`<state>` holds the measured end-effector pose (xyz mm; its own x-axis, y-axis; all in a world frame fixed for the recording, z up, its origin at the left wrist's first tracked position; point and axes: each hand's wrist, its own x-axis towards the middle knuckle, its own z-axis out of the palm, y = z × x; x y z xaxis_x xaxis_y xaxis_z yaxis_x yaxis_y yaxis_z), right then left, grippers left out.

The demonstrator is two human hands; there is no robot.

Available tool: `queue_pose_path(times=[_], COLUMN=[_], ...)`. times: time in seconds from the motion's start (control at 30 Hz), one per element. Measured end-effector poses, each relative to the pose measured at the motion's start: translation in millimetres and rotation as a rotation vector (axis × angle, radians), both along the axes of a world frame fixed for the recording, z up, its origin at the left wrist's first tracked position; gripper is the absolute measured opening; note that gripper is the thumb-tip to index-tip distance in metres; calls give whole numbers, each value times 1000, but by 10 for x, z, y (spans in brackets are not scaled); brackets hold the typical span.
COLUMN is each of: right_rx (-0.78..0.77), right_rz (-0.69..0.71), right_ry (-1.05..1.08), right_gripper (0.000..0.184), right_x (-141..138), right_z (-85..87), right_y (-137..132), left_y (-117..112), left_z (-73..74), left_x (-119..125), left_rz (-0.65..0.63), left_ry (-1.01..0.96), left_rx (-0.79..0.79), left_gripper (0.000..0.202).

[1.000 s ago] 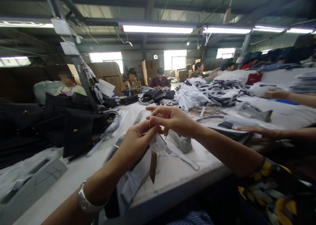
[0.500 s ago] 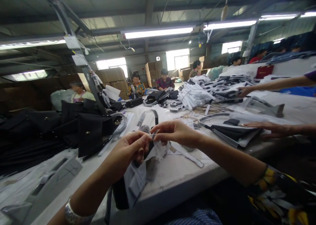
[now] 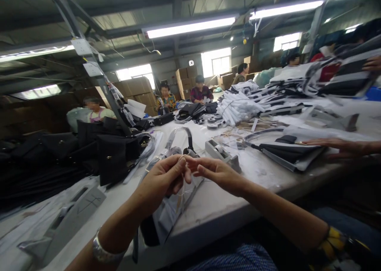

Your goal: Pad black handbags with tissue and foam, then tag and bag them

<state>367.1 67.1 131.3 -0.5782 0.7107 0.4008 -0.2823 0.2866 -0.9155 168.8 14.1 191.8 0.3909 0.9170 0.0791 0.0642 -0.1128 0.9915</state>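
Note:
My left hand (image 3: 162, 178) and my right hand (image 3: 214, 172) meet above the near edge of the white table (image 3: 217, 207). Both are closed in a pinch on a thin string (image 3: 182, 158) that loops between the fingertips. A brown hang tag (image 3: 179, 200) dangles under my left hand. Below the hands lies a bag in a clear plastic sleeve (image 3: 166, 213), hanging partly over the table edge. A silver bangle (image 3: 104, 253) circles my left wrist.
Black handbags (image 3: 113, 156) pile up at the left. A grey tape dispenser (image 3: 222, 154) stands behind my right hand, another (image 3: 64, 223) lies at the near left. A co-worker's hand (image 3: 342, 146) rests by a black flat item (image 3: 285, 152). White bundles (image 3: 235, 108) and seated people fill the far end.
My hands have come lower and closer together on the string. The tag swung down under my left hand. The co-worker's far arm lifted away to the upper right.

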Motion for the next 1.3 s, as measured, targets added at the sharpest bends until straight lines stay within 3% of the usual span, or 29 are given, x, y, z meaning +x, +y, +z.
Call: queue_pose_path(times=[0.17,0.37,0.53,0.73,0.87,0.97,1.1,1.2,1.3], right_rx=[-13,-85,99,392,543,599,616,580,447], right_rz=[-30,-182,-300,-383,-382,-391,-396,-422,-494], right_ry=[-86,-167,-172,-214,-227,-224,-177,-100,-41], right_gripper=[40,31,19,10,8,9,10,7,12], right_x=[-50,-137,-11,152,149,113,49,18,14], right_z=[-409,-499,-354,22,264,388,450,408,281], right_y=[-189,-320,-245,-186,-196,-211,-239,-248,-250], left_y=[-32,-88,-186,-251,-198,-155,-100,-67,-51], left_z=[25,22,-35,-149,-182,-158,-109,-78,-40], left_x=[9,37,-75,-166,-76,12,93,115,120], left_rz=[9,40,79,179,193,192,241,232,229], left_ry=[-23,-37,-60,36,210,410,518,439,428], left_rx=[-2,-24,-58,-165,-19,191,434,459,445], left_gripper=[32,32,36,59,65,56,33,30,27])
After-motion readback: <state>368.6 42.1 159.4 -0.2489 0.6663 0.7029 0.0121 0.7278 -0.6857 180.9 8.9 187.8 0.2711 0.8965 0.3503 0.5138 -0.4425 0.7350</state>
